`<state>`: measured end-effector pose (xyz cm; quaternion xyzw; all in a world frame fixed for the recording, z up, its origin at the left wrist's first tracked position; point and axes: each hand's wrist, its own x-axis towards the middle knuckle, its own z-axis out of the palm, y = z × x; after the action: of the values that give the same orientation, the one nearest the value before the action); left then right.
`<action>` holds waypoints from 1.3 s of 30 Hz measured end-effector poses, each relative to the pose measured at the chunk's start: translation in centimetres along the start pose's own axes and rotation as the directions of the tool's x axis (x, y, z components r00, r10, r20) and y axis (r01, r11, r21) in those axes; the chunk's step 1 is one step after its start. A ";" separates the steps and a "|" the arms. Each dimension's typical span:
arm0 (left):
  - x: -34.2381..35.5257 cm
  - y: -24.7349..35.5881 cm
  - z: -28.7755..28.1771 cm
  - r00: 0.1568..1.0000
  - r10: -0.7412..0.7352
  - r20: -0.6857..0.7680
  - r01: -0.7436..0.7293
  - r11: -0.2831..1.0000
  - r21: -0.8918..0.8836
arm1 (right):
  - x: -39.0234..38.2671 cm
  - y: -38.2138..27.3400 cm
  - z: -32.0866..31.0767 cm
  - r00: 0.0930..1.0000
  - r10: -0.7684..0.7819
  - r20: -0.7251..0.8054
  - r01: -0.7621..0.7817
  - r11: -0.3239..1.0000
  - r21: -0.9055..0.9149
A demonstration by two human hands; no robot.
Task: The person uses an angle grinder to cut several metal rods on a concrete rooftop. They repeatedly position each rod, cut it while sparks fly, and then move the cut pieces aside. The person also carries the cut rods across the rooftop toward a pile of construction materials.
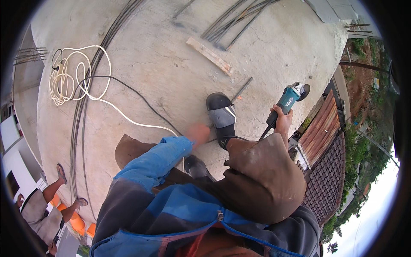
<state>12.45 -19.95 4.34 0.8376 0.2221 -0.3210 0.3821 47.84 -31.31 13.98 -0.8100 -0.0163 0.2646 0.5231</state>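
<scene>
Teal grinder [289, 97] sits at the right edge of the slab [162, 55], closed in the right hand [283, 121], fingers wrapped round its body. Disc [305, 92] faces outward, touching no steel; whether it spins, can't tell. Left hand [198, 135] is motion-blurred near the black cord [141, 96]; its grip can't be told.

Progress: grinder is picked up and off the ground, disc fitted; no contact with any piece right now. Short rod [242, 89] lies by the forward shoe [221, 112], partly hidden, so can't say whether it is a finished piece. Long bars [78, 124] run the length of the left side, and loose rods [235, 21] lie in a pile at the top; both look unworked from here, as a judgement. Board [209, 56] lies near that pile.

Surface: pale concrete, rough, stained, hairline cracks, some grit. White cable [64, 81] lies in loose loops at left, one run trailing toward the legs.

Surroundings: outdoors, raised. Rusty roof [320, 126], tiled roof [327, 180], greenery and bright sky at right. Another person [43, 210] in sandals is at lower left, beside orange pipes [76, 220].
</scene>
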 end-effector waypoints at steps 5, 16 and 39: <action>-1.2 -0.4 1.3 0.992 -0.004 -0.130 -0.002 0.999 -0.043 | 0.6 5.9 -1.2 0.994 0.108 -0.003 -0.108 0.994 -0.006; -2.7 -4.1 -1.7 0.928 -0.130 -0.350 0.015 0.950 -0.313 | 3.5 6.9 1.0 0.993 0.033 -0.112 -0.031 0.999 0.025; 15.6 4.3 -17.2 0.593 -0.271 -0.758 -0.211 0.856 -0.471 | 10.6 6.6 4.5 0.897 -0.395 -0.201 0.204 0.770 -0.604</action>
<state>32.31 -7.15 4.10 0.7519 0.4617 0.1567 0.4437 53.28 -27.31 2.56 -0.9465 -0.1410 0.0264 0.2891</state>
